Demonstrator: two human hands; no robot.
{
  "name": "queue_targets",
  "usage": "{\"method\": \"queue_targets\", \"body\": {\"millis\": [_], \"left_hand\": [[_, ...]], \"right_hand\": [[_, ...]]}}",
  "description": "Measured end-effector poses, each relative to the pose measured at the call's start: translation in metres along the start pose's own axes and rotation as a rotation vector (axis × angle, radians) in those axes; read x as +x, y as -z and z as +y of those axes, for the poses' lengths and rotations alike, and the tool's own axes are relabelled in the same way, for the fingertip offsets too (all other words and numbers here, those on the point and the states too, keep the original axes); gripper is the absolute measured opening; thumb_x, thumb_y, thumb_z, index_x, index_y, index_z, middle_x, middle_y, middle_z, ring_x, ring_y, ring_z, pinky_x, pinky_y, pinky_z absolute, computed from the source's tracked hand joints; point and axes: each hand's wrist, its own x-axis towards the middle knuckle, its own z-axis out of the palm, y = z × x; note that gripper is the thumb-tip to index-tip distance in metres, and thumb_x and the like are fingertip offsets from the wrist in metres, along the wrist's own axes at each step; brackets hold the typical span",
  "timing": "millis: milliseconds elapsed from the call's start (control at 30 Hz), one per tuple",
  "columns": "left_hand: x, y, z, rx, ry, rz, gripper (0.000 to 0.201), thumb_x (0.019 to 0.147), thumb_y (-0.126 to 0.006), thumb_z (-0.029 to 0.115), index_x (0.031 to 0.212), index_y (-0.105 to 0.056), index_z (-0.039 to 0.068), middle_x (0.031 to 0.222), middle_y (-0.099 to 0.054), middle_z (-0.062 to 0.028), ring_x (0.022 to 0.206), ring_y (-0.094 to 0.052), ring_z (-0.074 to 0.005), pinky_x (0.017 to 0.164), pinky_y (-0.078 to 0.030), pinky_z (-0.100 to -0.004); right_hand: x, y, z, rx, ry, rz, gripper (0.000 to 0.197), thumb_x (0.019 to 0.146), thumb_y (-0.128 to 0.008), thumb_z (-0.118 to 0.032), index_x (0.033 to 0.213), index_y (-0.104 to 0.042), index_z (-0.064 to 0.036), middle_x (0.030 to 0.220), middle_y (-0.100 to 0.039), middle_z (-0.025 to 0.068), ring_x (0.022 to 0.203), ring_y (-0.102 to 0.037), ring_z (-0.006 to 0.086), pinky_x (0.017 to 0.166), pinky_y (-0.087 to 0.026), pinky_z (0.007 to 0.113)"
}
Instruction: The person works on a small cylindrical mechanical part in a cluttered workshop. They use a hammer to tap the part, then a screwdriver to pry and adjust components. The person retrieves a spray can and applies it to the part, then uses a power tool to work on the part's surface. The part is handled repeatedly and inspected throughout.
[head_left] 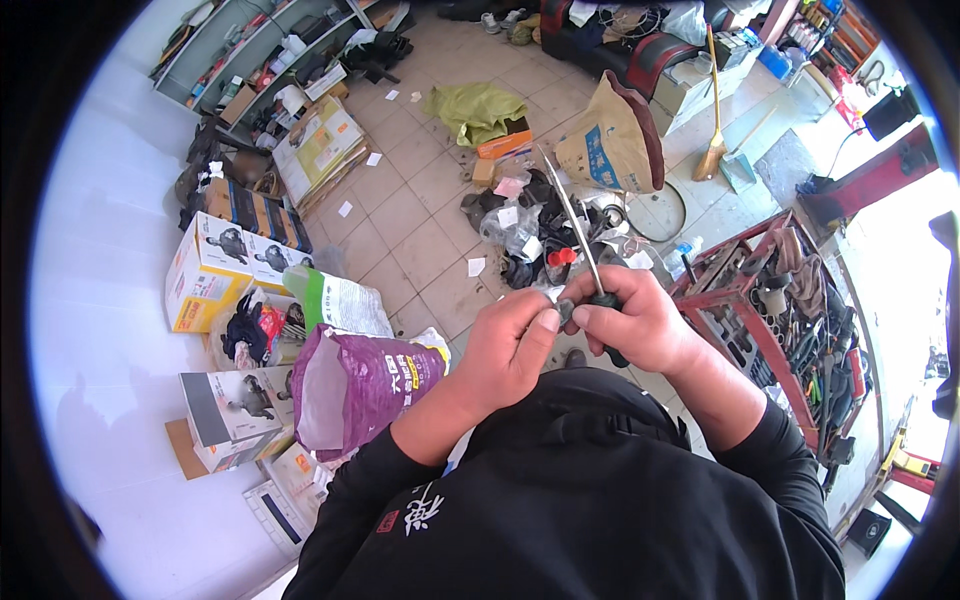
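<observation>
Both of my hands meet in front of my body. My right hand is closed around the dark handle of a screwdriver, its long metal shaft pointing up and to the left, away from me. With thumb and fingers my left hand pinches a small grey piece. The right thumb and forefinger touch that piece too, and its kind is too small to make out. Beyond my hands a heap of black parts and clear plastic bags lies on the tiled floor.
To the left stand a purple sack, a green and white bag and several cartons. A red metal rack with tools is at my right. Farther off are a tan sack, a broom and a dustpan.
</observation>
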Motion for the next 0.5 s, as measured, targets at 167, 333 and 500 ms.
{"method": "queue_targets", "body": {"millis": [167,333,500], "left_hand": [[-0.002,-0.008,0.004,0.000,-0.022,0.106,0.019,0.111,-0.064,0.018,0.105,-0.064,0.000,0.087,-0.064,-0.0170,0.075,-0.064,-0.0357,0.070,-0.051,-0.0447],[-0.003,-0.010,0.000,0.156,-0.097,0.126,0.012,0.106,-0.069,0.011,0.106,-0.063,0.000,0.088,-0.065,-0.0192,0.075,-0.065,-0.0408,0.067,-0.052,-0.0480],[-0.006,-0.019,-0.006,0.253,-0.162,0.202,0.011,0.104,-0.068,0.009,0.107,-0.061,0.001,0.086,-0.064,-0.0183,0.074,-0.065,-0.0421,0.065,-0.052,-0.0500]], "right_hand": [[-0.001,0.000,-0.002,-0.107,-0.015,0.004,0.022,0.103,-0.072,-0.011,0.120,-0.074,0.0015,0.087,-0.075,0.0033,0.070,-0.070,0.0084,0.064,-0.058,0.029],[-0.002,-0.005,0.004,-0.080,-0.022,0.041,0.020,0.100,-0.073,-0.011,0.116,-0.074,0.0021,0.083,-0.074,0.0068,0.067,-0.069,0.0118,0.064,-0.057,0.032],[0.000,-0.022,0.012,-0.205,0.170,0.132,0.018,0.095,-0.074,-0.011,0.105,-0.074,0.0041,0.080,-0.072,0.0167,0.067,-0.069,0.0203,0.066,-0.056,0.038]]}}
